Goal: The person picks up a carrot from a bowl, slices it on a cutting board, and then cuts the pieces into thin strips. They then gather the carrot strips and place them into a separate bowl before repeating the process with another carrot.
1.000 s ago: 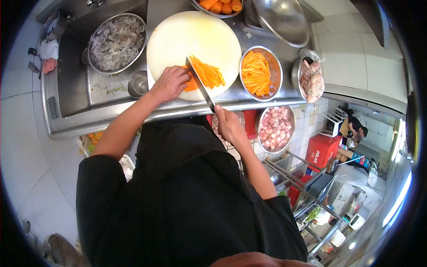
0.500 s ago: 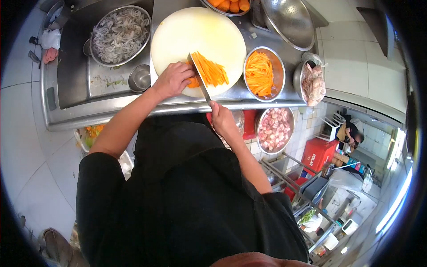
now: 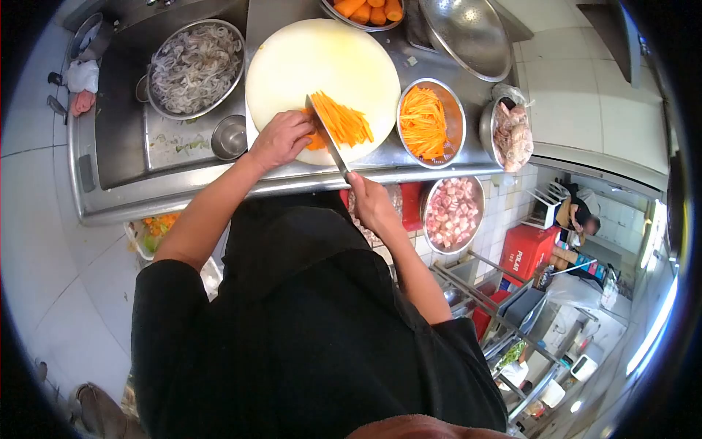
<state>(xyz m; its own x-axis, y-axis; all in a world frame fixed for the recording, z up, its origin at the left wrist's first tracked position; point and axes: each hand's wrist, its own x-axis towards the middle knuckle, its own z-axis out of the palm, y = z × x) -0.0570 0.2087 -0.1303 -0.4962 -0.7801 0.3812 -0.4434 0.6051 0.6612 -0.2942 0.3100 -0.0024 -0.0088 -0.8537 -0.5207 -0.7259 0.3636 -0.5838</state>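
On the round cream cutting board, carrot strips lie in a pile on the right side of a knife. My right hand is closed round the knife's handle, and its blade points away from me over the board. My left hand is closed with bent fingertips pressing carrot pieces against the blade's left side. The fingers partly hide those pieces. To the right of the board stands a metal colander with more carrot strips.
A bowl of sliced squid-like strips and a small metal cup sit at the sink on the left. Whole carrots, a large colander and a bowl of raw meat line the counter. Cubed meat stands lower right.
The view has shifted slightly, so the counter appears a little lower. Both hands keep nearly the same place at the board, with the knife still among the carrot strips.
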